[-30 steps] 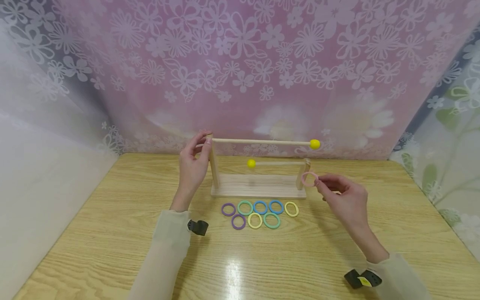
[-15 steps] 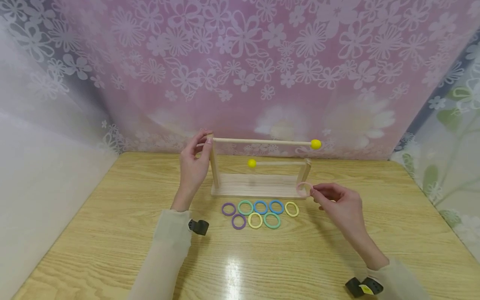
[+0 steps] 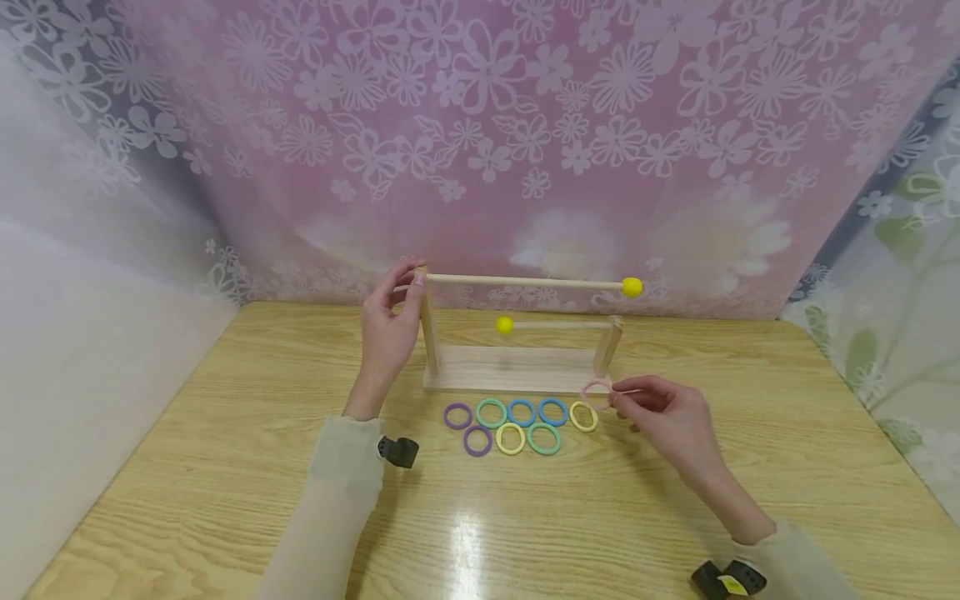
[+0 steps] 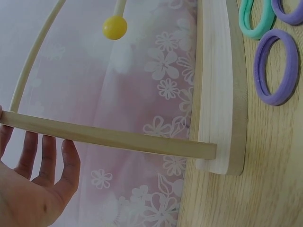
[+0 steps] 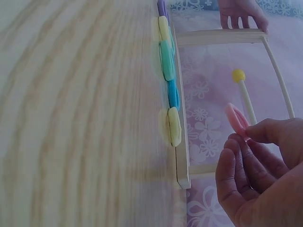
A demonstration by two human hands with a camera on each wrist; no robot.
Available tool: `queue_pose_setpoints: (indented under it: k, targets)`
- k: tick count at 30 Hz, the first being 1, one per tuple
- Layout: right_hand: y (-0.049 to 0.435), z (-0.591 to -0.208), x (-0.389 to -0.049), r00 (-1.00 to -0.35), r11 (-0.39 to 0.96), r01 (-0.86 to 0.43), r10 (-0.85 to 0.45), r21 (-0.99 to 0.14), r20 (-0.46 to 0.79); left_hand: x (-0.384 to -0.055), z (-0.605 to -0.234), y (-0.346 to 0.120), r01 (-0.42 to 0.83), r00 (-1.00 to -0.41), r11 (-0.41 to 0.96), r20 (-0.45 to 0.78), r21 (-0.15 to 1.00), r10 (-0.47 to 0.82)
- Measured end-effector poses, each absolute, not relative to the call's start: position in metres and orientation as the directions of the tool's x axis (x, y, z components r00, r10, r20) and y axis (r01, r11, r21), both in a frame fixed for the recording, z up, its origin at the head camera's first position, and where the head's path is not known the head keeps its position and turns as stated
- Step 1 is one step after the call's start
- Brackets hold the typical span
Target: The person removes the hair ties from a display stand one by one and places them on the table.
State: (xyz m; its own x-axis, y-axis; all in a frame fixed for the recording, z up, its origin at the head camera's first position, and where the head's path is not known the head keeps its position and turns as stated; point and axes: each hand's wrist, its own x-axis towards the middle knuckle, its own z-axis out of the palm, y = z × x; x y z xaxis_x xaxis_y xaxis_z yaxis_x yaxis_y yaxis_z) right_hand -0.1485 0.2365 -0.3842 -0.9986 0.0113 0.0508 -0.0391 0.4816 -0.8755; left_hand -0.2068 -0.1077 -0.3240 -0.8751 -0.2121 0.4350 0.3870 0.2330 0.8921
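Observation:
My left hand [image 3: 387,333] holds the top of the tall left post [image 4: 109,135] of a wooden stand, thumb on the near side in the head view. Between thumb and fingertips, my right hand [image 3: 671,429] pinches a pink hair tie [image 5: 234,120]. In the head view this tie overlaps the front right corner of the stand's base [image 3: 517,379], just above a yellow hair tie [image 5: 174,126]. The upper rod [image 3: 525,282] runs right from the left post to a yellow ball [image 3: 632,287]. A lower rod [image 3: 562,325] points left from the short right post [image 3: 609,346], tipped with another yellow ball [image 3: 505,325].
Several hair ties in purple, green, blue and yellow lie in two rows on the wood-grain table [image 3: 465,517], in front of the base. One purple tie [image 4: 292,66] is close to the stand's left end. A pink flowered curtain [image 3: 480,208] hangs behind the table.
My right hand has moved down and left with the pink hair tie, from beside the right post to the base's front right corner. The left hand stays on its post.

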Motion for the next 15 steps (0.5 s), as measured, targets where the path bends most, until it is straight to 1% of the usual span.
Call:
queue_pose_setpoints:
  k: [8,15]
  targets:
    - [0.2323,-0.3849,-0.1457,-1.0,0.461,-0.007,-0.01,-0.887,0.003,-0.2061,-0.3241,-0.1079,0.391,-0.873,0.233,0.439,0.89,-0.213]
    - [0.2301,-0.3884,-0.1436,-0.998,0.479,0.012,-0.052,-0.878,-0.041,-0.2062,-0.323,-0.1074,0.39,-0.872,0.238,0.439,0.89,-0.216]
